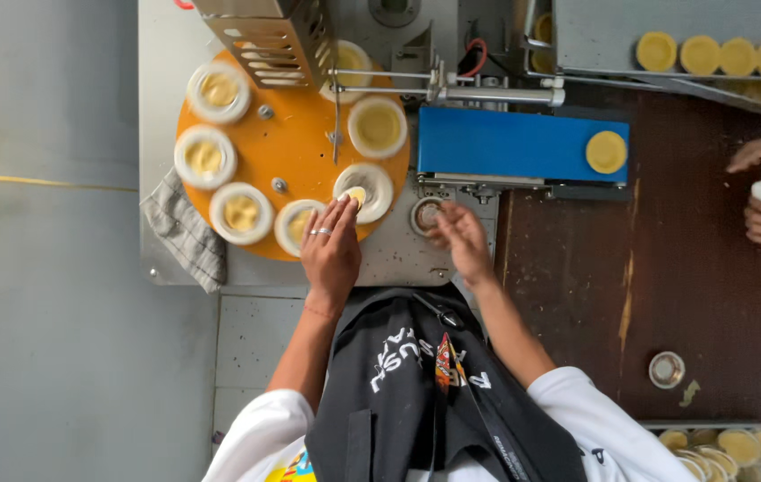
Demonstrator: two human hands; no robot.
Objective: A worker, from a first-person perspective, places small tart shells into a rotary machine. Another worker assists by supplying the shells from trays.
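Head camera: At the orange turntable (295, 134), the left hand (330, 245) presses open fingers on a white-ringed mould (363, 192) at its near edge; the right hand (461, 236), blurred and loosely open, hovers beside it. Fingers risk catching under the turntable's metal press (273, 40).

A grey checked cloth (186, 234) hangs off the machine's left edge. A small round tin (667, 369) sits on the brown table (693, 295). A yellow disc (606, 152) lies on the blue conveyor (505, 143).

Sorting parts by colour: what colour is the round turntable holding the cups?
Orange turntable, clearest in the head view.
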